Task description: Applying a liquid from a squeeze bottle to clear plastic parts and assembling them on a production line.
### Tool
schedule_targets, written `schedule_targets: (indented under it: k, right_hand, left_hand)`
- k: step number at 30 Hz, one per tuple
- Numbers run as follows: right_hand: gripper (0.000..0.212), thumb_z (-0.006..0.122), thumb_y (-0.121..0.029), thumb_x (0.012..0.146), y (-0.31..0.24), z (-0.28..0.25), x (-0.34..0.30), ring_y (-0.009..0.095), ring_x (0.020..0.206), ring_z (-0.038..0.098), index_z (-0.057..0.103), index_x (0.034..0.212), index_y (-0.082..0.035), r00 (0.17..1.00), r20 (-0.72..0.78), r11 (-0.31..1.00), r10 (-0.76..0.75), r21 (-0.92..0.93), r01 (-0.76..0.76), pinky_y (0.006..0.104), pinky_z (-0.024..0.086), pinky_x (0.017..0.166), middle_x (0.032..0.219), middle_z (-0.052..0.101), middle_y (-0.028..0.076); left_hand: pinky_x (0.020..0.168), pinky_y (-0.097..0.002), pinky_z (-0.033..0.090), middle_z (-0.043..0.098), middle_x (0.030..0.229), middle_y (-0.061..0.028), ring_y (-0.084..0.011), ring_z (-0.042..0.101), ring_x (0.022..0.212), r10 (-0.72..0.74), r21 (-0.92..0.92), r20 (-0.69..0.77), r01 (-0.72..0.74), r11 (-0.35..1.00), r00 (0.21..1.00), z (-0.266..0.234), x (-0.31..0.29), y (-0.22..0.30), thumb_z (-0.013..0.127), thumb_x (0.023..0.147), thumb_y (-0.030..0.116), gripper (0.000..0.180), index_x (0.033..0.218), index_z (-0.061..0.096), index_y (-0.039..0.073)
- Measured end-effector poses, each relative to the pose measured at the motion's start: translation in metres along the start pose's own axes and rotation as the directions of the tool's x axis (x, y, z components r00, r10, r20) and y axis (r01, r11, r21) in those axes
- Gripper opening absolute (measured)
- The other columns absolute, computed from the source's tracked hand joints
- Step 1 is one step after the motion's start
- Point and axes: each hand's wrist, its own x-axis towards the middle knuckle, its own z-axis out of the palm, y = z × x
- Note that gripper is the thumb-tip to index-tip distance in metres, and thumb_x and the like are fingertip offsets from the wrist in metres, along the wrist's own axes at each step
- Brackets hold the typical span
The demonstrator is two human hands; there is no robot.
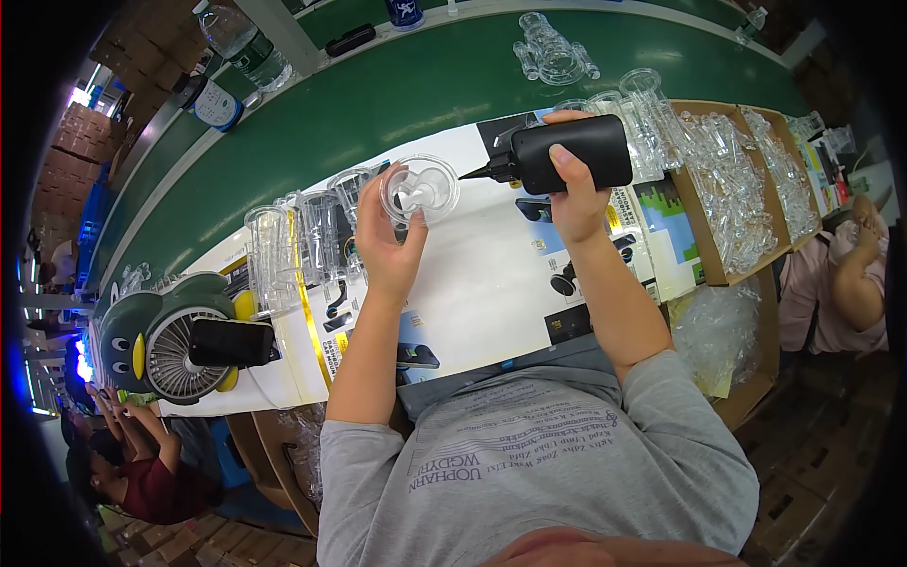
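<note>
My left hand (385, 250) grips a clear round cup-like part (448, 203) by its side, its wide round mouth turned up toward me and smaller clear shapes visible inside. In my right hand (576, 203) is a black squeeze bottle (595, 156), held on its side. The bottle's thin pointed nozzle (482, 173) points left, its tip close to the part's rim. Whether tip and rim touch, I cannot tell. Both hands are above a white printed sheet (472, 302) on the table.
Clear cylinders stand in rows at left (272, 250) and right (644, 113). A cardboard box (697, 231) of small clear parts sits at right. On the left, a phone (231, 342) rests against a green penguin-shaped fan (175, 302). A clear assembled piece (553, 57) lies farther back.
</note>
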Motion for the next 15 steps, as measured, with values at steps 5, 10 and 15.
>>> schedule_targets:
  k: [5,10,15]
  right_hand:
    - [0.039,0.061,-0.021,0.072,0.0,0.0,0.0,0.009,0.068,0.055,0.055,0.106,-0.003,0.997,-0.022,0.996,0.078,0.034,-0.078,0.019,0.045,0.053,0.088,0.056,0.006]
    - [0.041,0.061,-0.019,0.078,0.002,0.003,0.005,0.007,0.065,0.055,0.049,0.115,-0.006,0.996,-0.032,0.992,0.084,0.102,-0.08,0.0168,0.043,0.049,0.087,0.057,0.006]
    - [0.043,0.062,-0.011,0.082,0.013,0.009,0.012,0.015,0.083,0.061,0.044,0.121,-0.007,0.989,-0.066,0.987,0.132,0.101,-0.125,0.0244,0.054,0.063,0.104,0.056,0.01]
  left_hand:
    - [0.103,-0.0369,0.032,0.044,0.121,-0.0135,-0.0246,0.045,0.117,-0.014,-0.002,0.003,0.014,1.0,1.0,0.0,0.0,-0.001,0.055,0.07,-0.009,0.054,0.122,0.044,-0.002]
    - [0.102,-0.0351,0.033,0.045,0.12,-0.013,-0.0225,0.045,0.116,-0.075,-0.097,-0.037,0.071,0.993,0.996,0.0,-0.001,-0.005,0.055,0.072,-0.007,0.052,0.123,0.043,-0.003]
    - [0.099,-0.0327,0.035,0.05,0.118,-0.0119,-0.0198,0.048,0.112,-0.114,-0.181,-0.146,0.086,0.98,0.983,-0.002,0.004,-0.001,0.055,0.076,-0.006,0.05,0.123,0.043,-0.003]
